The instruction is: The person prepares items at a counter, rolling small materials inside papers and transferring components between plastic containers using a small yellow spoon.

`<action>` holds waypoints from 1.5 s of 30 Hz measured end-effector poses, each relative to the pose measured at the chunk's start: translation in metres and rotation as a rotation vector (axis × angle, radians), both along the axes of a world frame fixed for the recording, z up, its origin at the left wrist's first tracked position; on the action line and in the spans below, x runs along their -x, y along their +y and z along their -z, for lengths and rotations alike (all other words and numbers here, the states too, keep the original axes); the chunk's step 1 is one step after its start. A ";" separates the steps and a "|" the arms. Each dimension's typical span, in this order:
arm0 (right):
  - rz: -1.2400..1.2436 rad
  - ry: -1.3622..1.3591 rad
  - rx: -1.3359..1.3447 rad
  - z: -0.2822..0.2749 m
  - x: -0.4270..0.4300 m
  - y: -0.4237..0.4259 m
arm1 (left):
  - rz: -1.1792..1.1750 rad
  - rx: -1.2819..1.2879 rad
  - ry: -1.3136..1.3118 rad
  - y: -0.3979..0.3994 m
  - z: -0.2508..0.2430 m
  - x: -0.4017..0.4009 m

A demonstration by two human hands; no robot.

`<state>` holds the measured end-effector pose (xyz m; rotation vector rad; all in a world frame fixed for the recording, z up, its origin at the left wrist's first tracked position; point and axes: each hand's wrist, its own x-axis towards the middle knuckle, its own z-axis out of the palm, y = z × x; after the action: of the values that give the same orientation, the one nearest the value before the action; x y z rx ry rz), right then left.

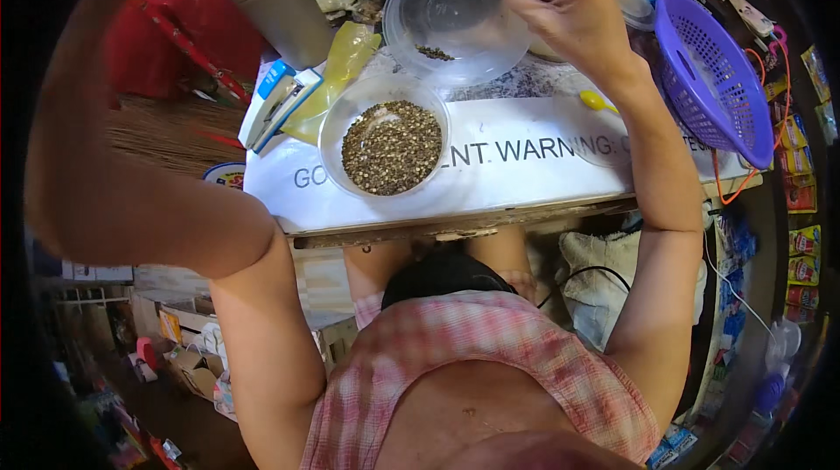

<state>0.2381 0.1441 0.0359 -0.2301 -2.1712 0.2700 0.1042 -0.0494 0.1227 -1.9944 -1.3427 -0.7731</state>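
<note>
My right hand (566, 7) is raised at the upper right, its thumb and fingertips pinched at the rim of a clear plastic bowl (453, 0). The bowl looks tilted, and a small cluster of dark peppercorn-like grains (434, 53) lies toward its near side. In front of it, a round translucent plastic tub (331, 158) holds coarse brown and tan grains (394, 158) that look like cracked peppercorns. My left arm is bent upward along the left side; the left hand is out of view.
A blue-and-white stapler (281, 106) lies left of the tub, near yellow plastic film (341, 76) and a grey tumbler (275, 4). Rightward are a yellow plastic spoon (596, 100) and a purple basket (712, 76). A printed sheet (525, 188) covers the table's front, above its wooden edge (459, 224).
</note>
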 end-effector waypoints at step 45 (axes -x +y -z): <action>-0.448 -0.235 0.024 0.023 0.009 -0.046 | 0.343 1.000 -0.348 0.022 0.043 0.128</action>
<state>0.2289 0.0982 0.0125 0.2286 -2.4381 0.5432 -0.0239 -0.0278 0.0798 -3.0301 -1.8394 -0.6706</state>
